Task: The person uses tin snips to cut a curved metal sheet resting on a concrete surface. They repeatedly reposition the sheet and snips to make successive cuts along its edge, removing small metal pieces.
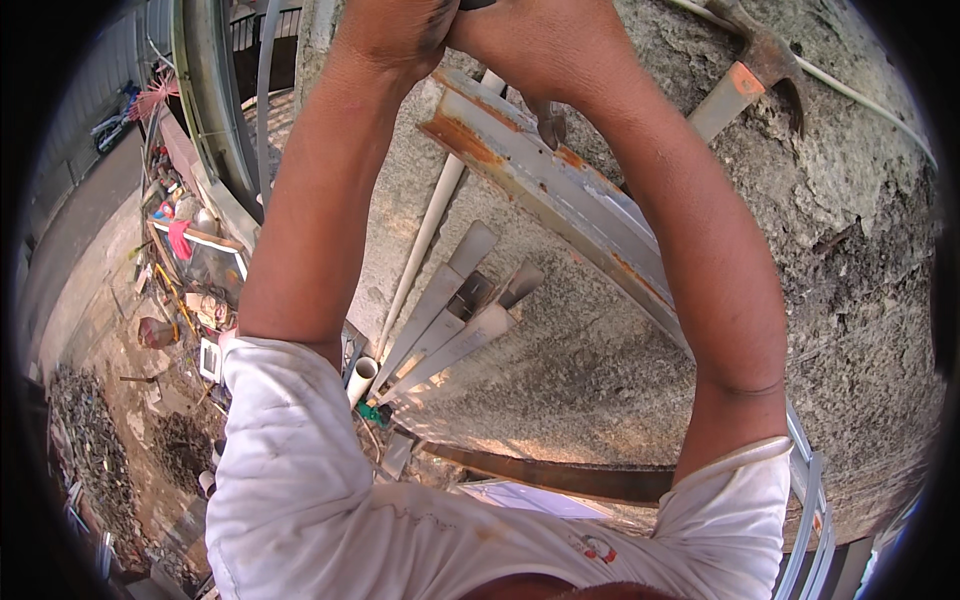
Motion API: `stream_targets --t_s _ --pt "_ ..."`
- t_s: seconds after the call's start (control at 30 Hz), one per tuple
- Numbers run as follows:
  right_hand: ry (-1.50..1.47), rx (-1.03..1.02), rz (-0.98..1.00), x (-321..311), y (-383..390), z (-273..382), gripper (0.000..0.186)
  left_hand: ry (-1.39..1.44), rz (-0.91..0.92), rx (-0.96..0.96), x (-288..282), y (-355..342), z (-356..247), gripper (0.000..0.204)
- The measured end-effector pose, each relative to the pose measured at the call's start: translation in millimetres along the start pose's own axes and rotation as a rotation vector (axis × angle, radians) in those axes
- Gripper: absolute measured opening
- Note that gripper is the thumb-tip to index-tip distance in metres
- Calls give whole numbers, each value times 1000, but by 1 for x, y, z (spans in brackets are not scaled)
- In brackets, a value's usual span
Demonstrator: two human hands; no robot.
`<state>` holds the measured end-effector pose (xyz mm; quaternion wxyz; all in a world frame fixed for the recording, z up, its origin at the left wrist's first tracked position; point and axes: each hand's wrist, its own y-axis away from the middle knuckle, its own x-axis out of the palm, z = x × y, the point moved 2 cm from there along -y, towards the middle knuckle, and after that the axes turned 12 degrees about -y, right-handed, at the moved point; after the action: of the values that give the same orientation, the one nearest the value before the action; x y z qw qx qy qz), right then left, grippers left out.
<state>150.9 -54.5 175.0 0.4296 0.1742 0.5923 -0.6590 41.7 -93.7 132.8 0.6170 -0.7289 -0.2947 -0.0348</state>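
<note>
My left hand [395, 30] and my right hand [530, 40] meet at the top edge, both closed around something dark [474, 4] that is mostly cropped and too hidden to name. Just below my right hand, a small dark metal piece [552, 128] lies against a rust-marked metal channel [520, 170], which runs diagonally behind my right forearm. A pale pipe [430, 215] passes behind the channel. To the right of my right hand, a claw hammer [760, 70] with a rusty head rests near the rough concrete surface [840, 190].
Several metal strips [450, 330] fan out below. Mixed debris with a pink cloth [180, 238] lies at left beside a paved strip [60, 230] and a metal post [200, 100]. A thin white cable [870, 110] crosses the concrete. Metal bars [810, 500] show at lower right.
</note>
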Motion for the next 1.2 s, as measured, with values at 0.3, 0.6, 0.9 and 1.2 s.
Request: stream_targets --t_s 0.3,0.6,0.9,1.2 --pt "-108 -87 -121 -17 -38 -63 77 -363 1 79 8 -54 37 47" --pt "-60 47 -198 -19 -38 -72 89 -154 132 -184 24 -58 35 78" --pt "-145 167 28 -10 -4 -36 84 20 64 -114 5 -17 21 77" --pt "-16 -145 -79 -28 58 -50 73 7 -145 -187 13 -14 20 72"
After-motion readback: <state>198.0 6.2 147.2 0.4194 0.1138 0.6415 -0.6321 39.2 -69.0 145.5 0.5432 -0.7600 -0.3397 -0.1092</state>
